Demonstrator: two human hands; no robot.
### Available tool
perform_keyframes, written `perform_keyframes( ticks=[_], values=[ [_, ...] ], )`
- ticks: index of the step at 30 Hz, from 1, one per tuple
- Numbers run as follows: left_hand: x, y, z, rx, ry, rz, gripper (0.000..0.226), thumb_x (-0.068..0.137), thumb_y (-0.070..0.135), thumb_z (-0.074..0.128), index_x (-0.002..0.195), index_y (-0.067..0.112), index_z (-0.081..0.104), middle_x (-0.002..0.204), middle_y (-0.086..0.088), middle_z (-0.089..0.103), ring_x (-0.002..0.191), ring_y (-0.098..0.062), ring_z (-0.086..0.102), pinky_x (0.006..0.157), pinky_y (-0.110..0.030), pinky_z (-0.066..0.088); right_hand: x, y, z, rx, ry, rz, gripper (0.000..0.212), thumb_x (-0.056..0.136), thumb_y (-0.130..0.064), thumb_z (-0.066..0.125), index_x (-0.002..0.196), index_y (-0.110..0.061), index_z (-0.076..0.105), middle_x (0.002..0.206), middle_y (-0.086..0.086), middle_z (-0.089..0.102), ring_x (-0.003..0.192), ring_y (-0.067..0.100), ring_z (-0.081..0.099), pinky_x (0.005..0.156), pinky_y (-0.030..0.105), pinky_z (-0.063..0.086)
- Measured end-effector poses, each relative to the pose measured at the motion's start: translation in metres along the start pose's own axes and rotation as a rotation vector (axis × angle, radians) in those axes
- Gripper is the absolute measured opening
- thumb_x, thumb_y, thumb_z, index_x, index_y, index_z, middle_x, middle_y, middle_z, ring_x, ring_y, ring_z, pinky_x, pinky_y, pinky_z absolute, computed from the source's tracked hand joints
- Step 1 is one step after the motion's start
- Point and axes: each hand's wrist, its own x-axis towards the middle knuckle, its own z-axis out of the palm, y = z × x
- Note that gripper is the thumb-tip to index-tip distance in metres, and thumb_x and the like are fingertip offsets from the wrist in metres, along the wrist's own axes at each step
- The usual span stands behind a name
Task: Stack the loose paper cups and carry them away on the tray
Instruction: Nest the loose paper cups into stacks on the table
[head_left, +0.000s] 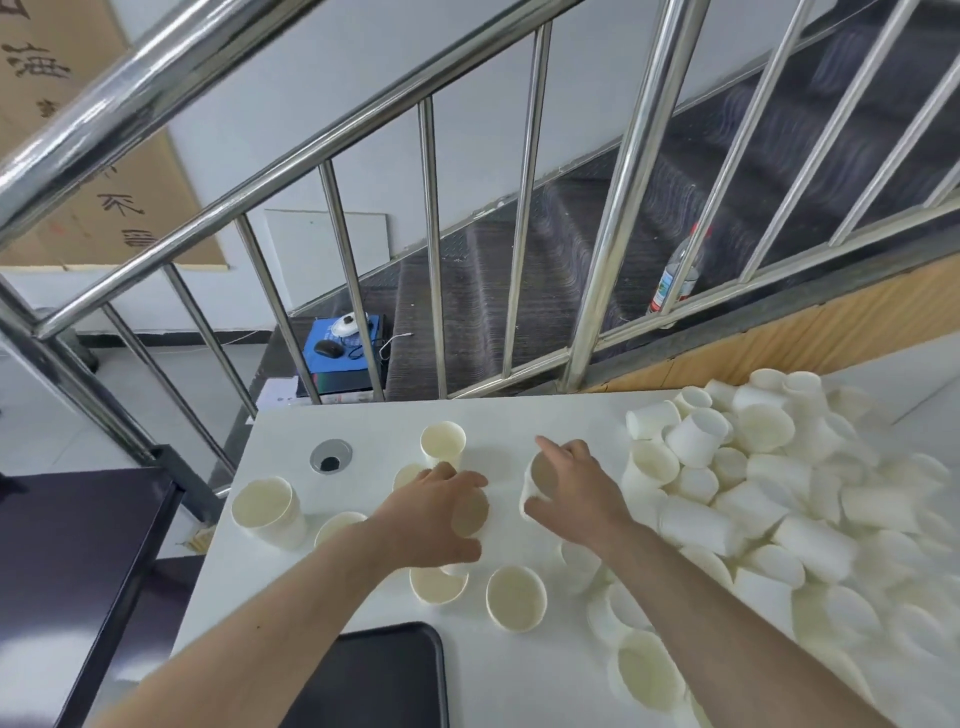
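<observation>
Left hand (436, 514) curled; right hand (576, 488) (likewise) gripping.

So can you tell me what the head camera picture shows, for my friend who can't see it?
Two bare hands reach over a white table, the left hand and the right hand each holding a paper cup on its side. Upright cups stand around them, a big cup pile lies right, and a dark tray waits nearest.

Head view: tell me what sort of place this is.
Probably a workspace tucked beside an indoor staircase, not a kitchen or cafe. A steel stair railing and dark steps rise just behind the white table, and a computer mouse sits on a box below.
</observation>
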Motion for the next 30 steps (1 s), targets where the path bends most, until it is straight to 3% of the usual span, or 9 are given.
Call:
perform_keyframes(
  ticks=[8,14,18,22,26,30],
  values=[
    [-0.02,-0.02,0.019,0.077,-0.093,0.05,0.075,0.076,0.037,0.068,0.141,0.034,0.031,0.133,0.008,0.038,0.123,-0.016,0.043,0.091,-0.032,0.043,-0.053,-0.028,-0.002,0.017,0.106,0.041,0.083,0.076,-0.041,0.063,0.149,-0.034,0.024,0.134,-0.003,0.034,0.124,0.018,0.041,0.091,0.033,0.045],
    [-0.024,-0.022,0.035,0.187,-0.218,0.044,0.073,0.08,0.029,0.062,0.143,0.028,0.027,0.136,0.002,0.036,0.128,-0.021,0.04,0.097,-0.036,0.043,-0.081,-0.036,0.008,0.002,0.059,0.057,0.081,0.076,-0.039,0.061,0.148,-0.033,0.024,0.132,-0.004,0.035,0.121,0.018,0.043,0.092,0.031,0.044],
    [-0.018,-0.032,0.057,0.269,-0.268,0.095,0.056,0.076,0.025,0.056,0.129,0.013,0.046,0.141,-0.003,0.034,0.125,-0.029,0.038,0.099,-0.041,0.043,-0.088,-0.035,0.027,-0.028,-0.012,0.063,0.078,0.078,-0.039,0.06,0.147,-0.031,0.024,0.133,-0.003,0.036,0.121,0.019,0.043,0.093,0.033,0.045],
    [-0.018,-0.028,0.059,0.248,-0.227,0.12,0.06,0.086,0.019,0.055,0.142,0.012,0.035,0.145,-0.003,0.028,0.13,-0.028,0.032,0.099,-0.032,0.039,-0.086,-0.03,0.045,-0.039,-0.059,0.088,0.076,0.08,-0.041,0.063,0.146,-0.03,0.026,0.136,0.0,0.036,0.124,0.023,0.042,0.097,0.036,0.044],
    [-0.015,-0.033,0.066,0.164,-0.173,0.083,0.078,0.081,0.026,0.061,0.148,0.023,0.021,0.14,-0.002,0.029,0.13,-0.023,0.034,0.095,-0.03,0.041,-0.086,-0.022,0.061,-0.06,-0.119,0.095,0.077,0.08,-0.041,0.063,0.146,-0.029,0.026,0.138,0.001,0.037,0.125,0.024,0.043,0.098,0.036,0.044],
    [-0.017,-0.035,0.068,0.165,-0.163,0.096,0.08,0.08,0.028,0.063,0.148,0.027,0.02,0.14,0.001,0.029,0.13,-0.021,0.033,0.094,-0.031,0.044,-0.088,-0.016,0.079,-0.036,-0.204,0.1,0.08,0.08,-0.04,0.064,0.148,-0.029,0.023,0.14,0.001,0.035,0.127,0.025,0.04,0.1,0.035,0.042]
  ],
)
